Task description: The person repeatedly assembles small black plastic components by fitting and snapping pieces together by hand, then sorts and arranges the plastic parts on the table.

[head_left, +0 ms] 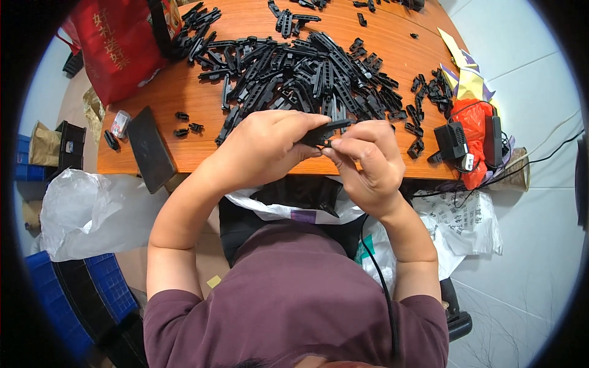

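Note:
Just over the table's front edge, my left hand (264, 144) grips a long black plastic part (331, 127) between thumb and fingers. Its far end points to the right. My right hand (371, 162) is closed in a pinch at that end, its thumb and forefinger on a small black piece (326, 142) close against the long part. My fingers hide much of both, so I cannot tell whether they are joined. Behind my hands a heap of black plastic parts (294, 73) spreads over the wooden table (202, 153), long slotted strips mixed with short clips.
A flat black slab (150, 150) overhangs the table's left front edge beside a red bag (116, 49). On the right are smaller black parts (415, 129), a black power adapter (451, 141) and a red plastic bag (472, 116). An opened white sack (267, 210) lies at my lap.

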Motion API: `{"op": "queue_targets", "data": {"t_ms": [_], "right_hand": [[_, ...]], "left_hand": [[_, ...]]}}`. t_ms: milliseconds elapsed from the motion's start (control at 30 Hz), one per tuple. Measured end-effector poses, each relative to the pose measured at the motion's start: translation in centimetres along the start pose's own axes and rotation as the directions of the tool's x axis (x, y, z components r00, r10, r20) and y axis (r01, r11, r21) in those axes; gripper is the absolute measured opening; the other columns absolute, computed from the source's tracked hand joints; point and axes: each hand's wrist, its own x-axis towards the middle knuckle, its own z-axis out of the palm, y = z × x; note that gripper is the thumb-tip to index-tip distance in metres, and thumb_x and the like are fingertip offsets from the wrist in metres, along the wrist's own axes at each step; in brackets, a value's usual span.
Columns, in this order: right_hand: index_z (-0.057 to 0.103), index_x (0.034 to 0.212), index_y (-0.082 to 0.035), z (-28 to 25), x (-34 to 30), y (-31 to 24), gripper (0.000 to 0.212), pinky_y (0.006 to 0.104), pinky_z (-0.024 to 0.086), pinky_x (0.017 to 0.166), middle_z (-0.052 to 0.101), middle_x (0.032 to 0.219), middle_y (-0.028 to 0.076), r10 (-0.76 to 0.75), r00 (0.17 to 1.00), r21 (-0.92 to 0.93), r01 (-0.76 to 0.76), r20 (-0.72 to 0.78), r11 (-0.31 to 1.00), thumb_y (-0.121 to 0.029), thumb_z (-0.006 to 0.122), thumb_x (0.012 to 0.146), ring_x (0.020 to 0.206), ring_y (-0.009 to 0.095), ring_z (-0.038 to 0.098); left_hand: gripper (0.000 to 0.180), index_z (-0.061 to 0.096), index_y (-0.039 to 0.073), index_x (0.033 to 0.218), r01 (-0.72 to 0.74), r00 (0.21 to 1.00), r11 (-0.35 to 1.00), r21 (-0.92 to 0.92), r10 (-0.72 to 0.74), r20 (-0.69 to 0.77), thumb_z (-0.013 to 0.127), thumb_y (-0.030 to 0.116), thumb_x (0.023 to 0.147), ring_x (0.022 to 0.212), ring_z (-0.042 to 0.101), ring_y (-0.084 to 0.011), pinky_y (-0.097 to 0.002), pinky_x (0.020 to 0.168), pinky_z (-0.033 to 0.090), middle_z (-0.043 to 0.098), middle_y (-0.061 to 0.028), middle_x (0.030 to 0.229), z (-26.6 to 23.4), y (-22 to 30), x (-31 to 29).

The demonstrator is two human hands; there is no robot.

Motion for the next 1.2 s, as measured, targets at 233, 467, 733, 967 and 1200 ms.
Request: {"op": "queue_targets", "data": {"t_ms": [233, 467, 733, 967, 1200], "right_hand": [[0.06, 0.091, -0.003, 0.0, -0.4, -1.0, 0.031, 0.0356, 0.048, 0.065, 0.061, 0.081, 0.011, 0.277, 0.954, -0.071, -0.27, 0.118, 0.96, -0.006, 0.074, 0.064, 0.073, 0.028, 0.059], [0.059, 0.084, -0.005, -1.3, -3.1, -1.3, 0.025, 0.0334, 0.046, 0.056, 0.052, 0.069, 0.006, 0.259, 0.875, -0.198, -0.191, 0.408, 0.961, -0.02, 0.073, 0.069, 0.064, 0.025, 0.057], [0.061, 0.077, -0.006, -2.3, -3.9, 1.5, 0.011, 0.0336, 0.047, 0.059, 0.056, 0.073, 0.006, 0.31, 0.921, -0.408, -0.195, 0.237, 0.892, -0.01, 0.069, 0.071, 0.069, 0.025, 0.057], [0.062, 0.078, -0.008, -1.9, -3.0, 1.9, 0.012, 0.031, 0.048, 0.06, 0.05, 0.08, 0.003, 0.334, 0.822, -0.554, -0.027, 0.461, 0.832, -0.006, 0.058, 0.067, 0.079, 0.022, 0.052], [0.059, 0.087, -0.005, -0.5, -2.0, 4.7, 0.019, 0.0274, 0.049, 0.057, 0.056, 0.086, 0.009, 0.055, 0.926, -0.357, 0.088, 0.372, 0.93, -0.001, 0.061, 0.069, 0.076, 0.022, 0.055]], "left_hand": [[0.037, 0.059, 0.001, 0.102, -0.124, 0.991, 0.991, 0.053, 0.126, -0.053, 0.071, 0.008, 0.068, 0.065, 0.063, -0.0289, -0.034, 0.056, 0.05, 0.063, -0.0137, 0.076, 0.8, -0.5, -1.0], [0.032, 0.062, 0.005, 0.099, 0.121, 0.983, 0.984, -0.128, -0.101, 0.154, 0.072, 0.013, 0.069, 0.079, 0.063, -0.0253, -0.036, 0.068, 0.05, 0.064, -0.0097, 0.083, 1.0, -0.3, -2.5], [0.018, 0.066, 0.007, 0.085, 0.343, 0.939, 0.798, 0.495, -0.286, -0.191, 0.071, 0.017, 0.071, 0.077, 0.058, -0.0241, -0.0334, 0.066, 0.048, 0.06, -0.0048, 0.079, 2.2, -3.6, -1.9], [0.019, 0.06, 0.007, 0.085, 0.354, 0.934, 0.76, 0.546, -0.316, -0.166, 0.071, 0.017, 0.072, 0.079, 0.059, -0.0243, -0.0336, 0.068, 0.048, 0.059, -0.0062, 0.08, 1.8, -3.2, -0.6], [0.034, 0.059, 0.005, 0.108, 0.453, 0.776, 0.765, -0.457, -0.591, -0.221, 0.071, 0.007, 0.077, 0.078, 0.063, -0.0144, -0.0261, 0.063, 0.05, 0.062, -0.0021, 0.084, 1.2, -4.1, -0.8]]}}
